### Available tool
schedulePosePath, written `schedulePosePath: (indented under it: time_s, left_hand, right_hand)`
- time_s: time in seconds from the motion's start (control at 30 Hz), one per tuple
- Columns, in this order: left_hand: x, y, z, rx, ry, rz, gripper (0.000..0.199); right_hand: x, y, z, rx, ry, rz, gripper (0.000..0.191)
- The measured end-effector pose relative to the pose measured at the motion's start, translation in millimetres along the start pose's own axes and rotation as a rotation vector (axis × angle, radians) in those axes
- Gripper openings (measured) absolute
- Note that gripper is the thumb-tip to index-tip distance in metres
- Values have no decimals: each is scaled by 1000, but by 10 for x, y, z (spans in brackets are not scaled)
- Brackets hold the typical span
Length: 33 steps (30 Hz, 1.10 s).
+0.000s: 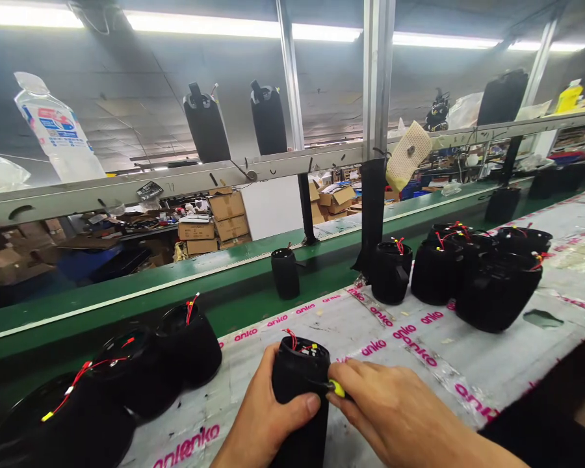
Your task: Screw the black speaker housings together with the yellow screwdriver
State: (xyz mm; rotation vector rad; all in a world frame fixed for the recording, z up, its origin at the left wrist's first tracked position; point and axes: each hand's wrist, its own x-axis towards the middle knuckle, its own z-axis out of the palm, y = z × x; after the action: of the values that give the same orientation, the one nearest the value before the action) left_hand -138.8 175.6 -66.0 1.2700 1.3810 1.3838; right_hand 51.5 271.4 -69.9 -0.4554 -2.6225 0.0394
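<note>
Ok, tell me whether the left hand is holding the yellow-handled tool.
No, the right hand grips the yellow-handled tool, while the left hand is wrapped around a black housing.

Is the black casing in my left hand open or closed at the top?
Open: the black casing is uncovered on top, its inside shows, and red wires stick out.
</note>
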Motion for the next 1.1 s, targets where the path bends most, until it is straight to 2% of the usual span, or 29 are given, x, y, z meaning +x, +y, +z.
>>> schedulePosePath:
  time_s: [0.23,0.43,0.67,0.87,1.0,1.1]
  left_hand:
    - [-18,80,32,58,-8,41,58]
    - [-34,63,17,46,-18,48,58]
    - [-38,70,56,106,16,18,59]
    - [-52,138,136,209,128,-21,56]
    - [-35,141,180,264,170,-29,61]
    - [-17,111,177,275,174,-8,60]
  right_hand:
    - [-40,49,51,-82,49,-64,11]
    - [-32,57,22,-109,104,-95,11]
    - [-68,71,-24,-250,54,-146,27]
    - [-53,91,-51,-337,-12,-181,38]
    - [-29,123,-18,-378,-79,-152,37]
    - [-42,145,30,-272,-29,-126,26]
